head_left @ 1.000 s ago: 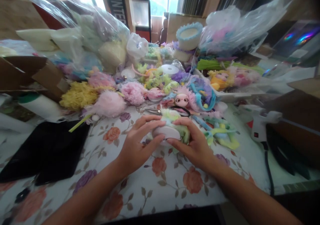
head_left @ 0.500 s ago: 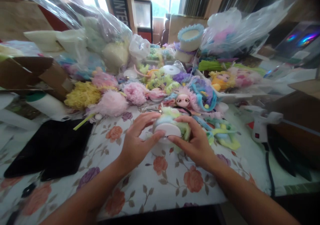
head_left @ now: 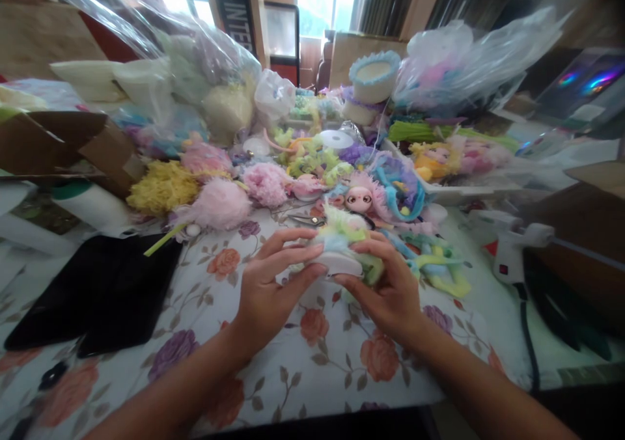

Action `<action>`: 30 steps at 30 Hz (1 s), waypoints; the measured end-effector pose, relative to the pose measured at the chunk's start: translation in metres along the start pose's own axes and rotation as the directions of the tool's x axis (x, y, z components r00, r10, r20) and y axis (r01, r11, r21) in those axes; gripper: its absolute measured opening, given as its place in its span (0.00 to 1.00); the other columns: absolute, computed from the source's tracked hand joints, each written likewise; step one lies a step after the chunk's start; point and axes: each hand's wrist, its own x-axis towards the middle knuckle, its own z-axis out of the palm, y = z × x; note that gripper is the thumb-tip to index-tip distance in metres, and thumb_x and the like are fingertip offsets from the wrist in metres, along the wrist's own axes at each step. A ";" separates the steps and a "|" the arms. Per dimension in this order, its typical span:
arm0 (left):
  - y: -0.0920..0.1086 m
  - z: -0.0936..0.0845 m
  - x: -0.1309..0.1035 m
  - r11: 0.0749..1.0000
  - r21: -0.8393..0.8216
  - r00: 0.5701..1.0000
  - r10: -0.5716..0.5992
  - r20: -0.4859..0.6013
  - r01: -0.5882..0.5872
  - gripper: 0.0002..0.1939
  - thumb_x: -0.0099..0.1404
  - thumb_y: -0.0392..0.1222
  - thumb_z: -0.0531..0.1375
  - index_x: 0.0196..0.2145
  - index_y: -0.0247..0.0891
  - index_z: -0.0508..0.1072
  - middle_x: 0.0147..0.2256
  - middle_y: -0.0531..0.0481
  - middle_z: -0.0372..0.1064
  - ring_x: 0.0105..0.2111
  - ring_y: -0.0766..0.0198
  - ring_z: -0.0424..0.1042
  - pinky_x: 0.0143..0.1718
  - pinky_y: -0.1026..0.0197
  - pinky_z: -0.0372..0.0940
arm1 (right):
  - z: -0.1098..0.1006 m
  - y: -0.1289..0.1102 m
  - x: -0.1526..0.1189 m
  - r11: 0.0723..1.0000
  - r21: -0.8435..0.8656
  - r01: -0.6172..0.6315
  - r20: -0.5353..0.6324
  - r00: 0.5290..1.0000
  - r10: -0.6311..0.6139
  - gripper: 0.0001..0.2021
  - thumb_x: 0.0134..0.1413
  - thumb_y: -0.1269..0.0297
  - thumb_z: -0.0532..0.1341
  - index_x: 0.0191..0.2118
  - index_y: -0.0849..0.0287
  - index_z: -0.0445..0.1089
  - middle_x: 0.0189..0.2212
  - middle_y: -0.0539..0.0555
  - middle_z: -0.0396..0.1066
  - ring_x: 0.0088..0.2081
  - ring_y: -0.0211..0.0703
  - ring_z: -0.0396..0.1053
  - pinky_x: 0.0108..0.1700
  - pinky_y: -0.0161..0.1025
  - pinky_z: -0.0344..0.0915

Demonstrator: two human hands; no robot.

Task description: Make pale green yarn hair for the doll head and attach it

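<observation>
Between both hands, above the flowered tablecloth (head_left: 273, 362), is a round white-based piece (head_left: 339, 265) with fuzzy blue, yellow and green strands on top. My left hand (head_left: 276, 284) grips its left side, thumb at the white base and fingers over the fuzz. On the right side my right hand (head_left: 388, 284) closes on it the same way, thumb under the rim. Just beyond lie small scissors (head_left: 306, 220) and a doll head (head_left: 359, 199) with pink fuzzy hair. Blue and yellow-green fuzzy strips (head_left: 442, 267) lie right of my right hand.
A glue gun (head_left: 508, 251) with a cord stands at the right. Dark flat tablets (head_left: 97, 297) lie at the left, near a thread cone (head_left: 90, 206). Pink fuzzy balls (head_left: 222, 202), a yellow one (head_left: 163, 186), cardboard boxes and plastic bags crowd the back.
The fuzzy piece and both hands have shifted slightly right and down. Its white base is tilted more edge-on, and the scissors behind it show more fully.
</observation>
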 end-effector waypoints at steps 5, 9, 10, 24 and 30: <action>0.000 -0.003 0.003 0.999 0.033 1.000 -0.002 -0.009 0.003 0.21 0.61 0.35 0.65 0.51 0.51 0.73 0.53 0.49 0.68 0.55 0.56 0.66 0.58 0.50 0.62 | 0.001 -0.002 0.006 1.000 -0.002 -0.011 0.029 1.000 0.011 0.18 0.53 0.66 0.67 0.49 0.48 0.65 0.45 0.54 0.68 0.51 0.50 0.67 0.51 0.47 0.68; -0.004 -0.005 0.002 0.991 0.052 0.988 0.114 0.102 -0.120 0.26 0.63 0.32 0.62 0.56 0.53 0.69 0.59 0.48 0.62 0.60 0.54 0.61 0.61 0.47 0.59 | 0.001 -0.003 0.005 1.000 0.017 -0.007 0.030 1.000 0.007 0.18 0.53 0.67 0.67 0.49 0.49 0.65 0.46 0.53 0.67 0.51 0.48 0.66 0.52 0.43 0.67; -0.006 -0.004 0.002 0.991 0.038 0.983 0.120 0.139 -0.126 0.26 0.63 0.31 0.61 0.56 0.53 0.70 0.60 0.48 0.61 0.60 0.53 0.60 0.62 0.47 0.57 | 0.001 -0.003 0.005 1.000 0.016 -0.009 0.032 0.999 0.009 0.18 0.53 0.67 0.67 0.49 0.49 0.65 0.46 0.53 0.67 0.51 0.47 0.67 0.51 0.42 0.67; -0.015 -0.004 0.004 0.986 -0.151 0.981 -0.045 0.187 0.074 0.23 0.64 0.37 0.62 0.56 0.54 0.70 0.59 0.49 0.63 0.60 0.55 0.61 0.61 0.50 0.59 | 0.000 -0.004 0.007 0.903 0.240 -0.355 0.085 0.935 0.345 0.18 0.49 0.62 0.70 0.46 0.47 0.66 0.39 0.48 0.69 0.33 0.38 0.67 0.33 0.34 0.68; -0.016 -0.003 0.004 0.999 0.041 0.974 -0.024 0.227 0.015 0.30 0.59 0.47 0.66 0.59 0.51 0.66 0.61 0.45 0.59 0.61 0.49 0.60 0.62 0.44 0.58 | 0.009 0.002 0.003 0.530 0.608 -0.591 0.270 0.782 0.562 0.20 0.49 0.62 0.70 0.47 0.47 0.65 0.36 0.46 0.70 0.33 0.37 0.68 0.33 0.32 0.69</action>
